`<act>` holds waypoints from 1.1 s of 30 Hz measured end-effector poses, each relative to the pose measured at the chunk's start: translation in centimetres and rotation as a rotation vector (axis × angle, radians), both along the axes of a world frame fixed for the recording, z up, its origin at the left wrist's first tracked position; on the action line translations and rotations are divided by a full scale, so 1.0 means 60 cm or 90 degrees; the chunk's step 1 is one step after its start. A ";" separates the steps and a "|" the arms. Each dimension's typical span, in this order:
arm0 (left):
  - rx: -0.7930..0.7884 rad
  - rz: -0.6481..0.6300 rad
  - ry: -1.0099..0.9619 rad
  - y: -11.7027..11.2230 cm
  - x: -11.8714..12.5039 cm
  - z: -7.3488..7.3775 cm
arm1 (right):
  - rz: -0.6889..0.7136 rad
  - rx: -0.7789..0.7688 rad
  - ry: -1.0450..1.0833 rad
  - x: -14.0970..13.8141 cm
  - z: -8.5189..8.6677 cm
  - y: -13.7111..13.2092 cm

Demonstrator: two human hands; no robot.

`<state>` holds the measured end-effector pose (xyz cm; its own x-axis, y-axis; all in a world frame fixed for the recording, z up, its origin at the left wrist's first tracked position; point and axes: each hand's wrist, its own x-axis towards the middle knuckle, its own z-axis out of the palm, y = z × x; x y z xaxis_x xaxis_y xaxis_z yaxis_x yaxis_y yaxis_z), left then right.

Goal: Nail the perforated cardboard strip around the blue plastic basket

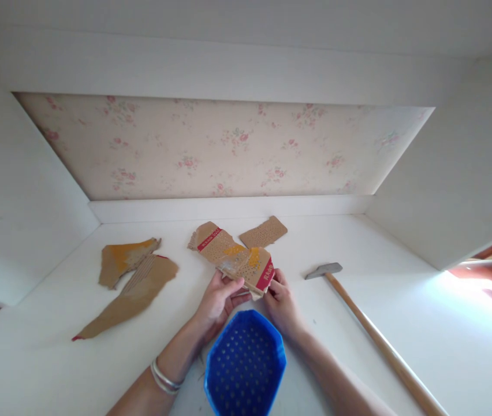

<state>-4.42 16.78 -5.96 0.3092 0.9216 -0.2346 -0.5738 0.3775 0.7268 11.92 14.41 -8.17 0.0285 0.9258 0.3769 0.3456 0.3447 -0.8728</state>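
A piece of perforated brown cardboard (243,264) with red printed bands and yellow patches is held in front of me. My left hand (219,299) grips its lower left edge, thumb on top and fingers beneath. At its lower right corner, my right hand (281,300) is closed on the edge, its fingertips partly hidden. Just below the hands is a blue, many-sided tray-like thing (246,364) dotted with small light spots. Behind the held piece lies a smaller perforated cardboard piece (264,232).
Two torn cardboard scraps (128,260) (135,297) lie on the white surface (51,346) to the left. At right rests a hammer (367,323) with a long wooden handle. White side panels and a flowered back wall (237,150) enclose the surface.
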 end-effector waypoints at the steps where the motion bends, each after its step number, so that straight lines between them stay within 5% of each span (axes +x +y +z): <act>1: -0.005 -0.004 0.007 -0.001 0.001 0.000 | 0.001 0.003 -0.003 0.000 -0.001 0.000; 17: -0.044 -0.003 0.026 -0.005 0.006 0.006 | 0.022 -0.006 0.024 -0.002 -0.004 -0.003; 25: -0.082 0.031 -0.057 -0.005 0.001 0.023 | -0.052 -0.048 0.043 0.006 -0.007 0.001; 33: -0.211 0.046 -0.021 0.003 0.002 0.033 | 0.043 -0.055 0.013 0.000 -0.002 -0.005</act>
<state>-4.30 16.98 -4.00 0.2583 0.8171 -0.5154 -0.6287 0.5472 0.5525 11.93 14.11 -8.29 -0.0277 0.9548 0.2958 0.3057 0.2898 -0.9069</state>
